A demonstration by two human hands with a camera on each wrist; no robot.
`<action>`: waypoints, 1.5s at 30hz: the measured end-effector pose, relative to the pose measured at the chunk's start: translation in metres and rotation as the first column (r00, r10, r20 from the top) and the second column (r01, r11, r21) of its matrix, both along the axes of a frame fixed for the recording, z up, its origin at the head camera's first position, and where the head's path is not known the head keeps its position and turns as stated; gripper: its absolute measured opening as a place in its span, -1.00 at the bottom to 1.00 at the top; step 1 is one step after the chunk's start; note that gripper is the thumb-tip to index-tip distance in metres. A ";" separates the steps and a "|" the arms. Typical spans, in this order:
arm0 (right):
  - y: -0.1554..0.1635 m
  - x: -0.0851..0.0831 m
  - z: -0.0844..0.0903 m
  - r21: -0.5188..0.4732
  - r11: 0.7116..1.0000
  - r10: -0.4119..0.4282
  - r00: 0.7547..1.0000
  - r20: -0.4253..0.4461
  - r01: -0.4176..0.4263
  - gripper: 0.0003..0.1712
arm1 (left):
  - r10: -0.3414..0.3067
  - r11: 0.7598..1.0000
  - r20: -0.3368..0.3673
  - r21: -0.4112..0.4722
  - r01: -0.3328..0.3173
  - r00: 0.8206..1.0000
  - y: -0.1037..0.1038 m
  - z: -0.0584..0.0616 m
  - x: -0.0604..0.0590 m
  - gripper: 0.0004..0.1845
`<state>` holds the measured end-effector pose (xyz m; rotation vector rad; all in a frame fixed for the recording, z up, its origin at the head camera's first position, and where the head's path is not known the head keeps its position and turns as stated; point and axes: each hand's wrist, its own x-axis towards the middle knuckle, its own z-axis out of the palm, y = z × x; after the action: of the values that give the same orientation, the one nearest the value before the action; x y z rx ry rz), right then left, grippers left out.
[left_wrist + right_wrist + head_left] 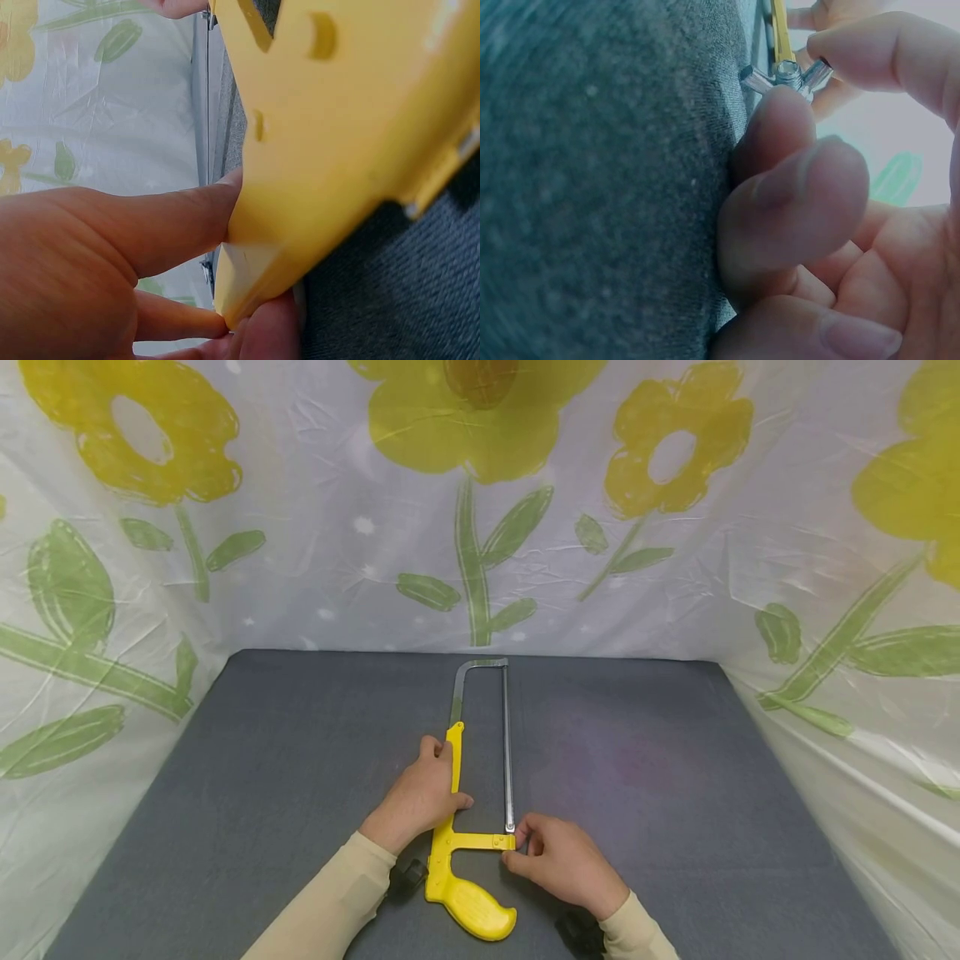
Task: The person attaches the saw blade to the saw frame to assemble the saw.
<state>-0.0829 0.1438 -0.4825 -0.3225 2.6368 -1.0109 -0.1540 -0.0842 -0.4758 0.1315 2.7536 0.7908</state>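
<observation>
A hacksaw with a yellow handle (471,906) and a steel bow lies flat on the grey table (675,777), its blade (507,752) pointing away from me. My left hand (442,781) grips the yellow back of the frame (337,150), fingers over it and thumb across. My right hand (519,847) pinches the steel wing nut (787,73) at the blade's near end, beside the yellow cross arm (480,841). In the right wrist view the fingertips (795,180) press against the nut and the table.
Plastic sheeting (465,527) printed with yellow flowers and green leaves walls the table at the back and both sides. Dark wrist camera mounts (408,877) sit on both beige sleeves. Bare grey tabletop lies left and right of the saw.
</observation>
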 end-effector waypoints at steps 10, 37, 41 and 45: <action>0.002 -0.001 -0.003 -0.004 1.000 0.010 1.000 0.000 -0.010 -0.79 | 0.005 1.000 0.008 -0.009 -0.005 1.000 0.000 0.000 0.000 0.09; 0.005 -0.002 -0.002 -0.026 0.999 0.035 0.999 0.004 -0.035 -0.86 | -0.006 1.000 0.006 -0.022 0.006 1.000 0.000 -0.001 -0.001 0.06; 0.005 -0.002 -0.003 -0.020 0.999 0.041 0.999 -0.006 -0.041 -0.87 | -0.008 1.000 0.003 -0.020 0.008 1.000 0.000 -0.001 -0.001 0.07; 0.006 -0.002 -0.002 -0.034 0.998 0.057 0.998 -0.004 -0.057 -0.86 | -0.005 1.000 0.006 -0.021 0.005 1.000 0.000 0.000 -0.001 0.09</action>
<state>-0.0849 0.1500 -0.4849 -0.4052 2.6001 -1.0388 -0.1550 -0.0840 -0.4757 0.1317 2.7538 0.7602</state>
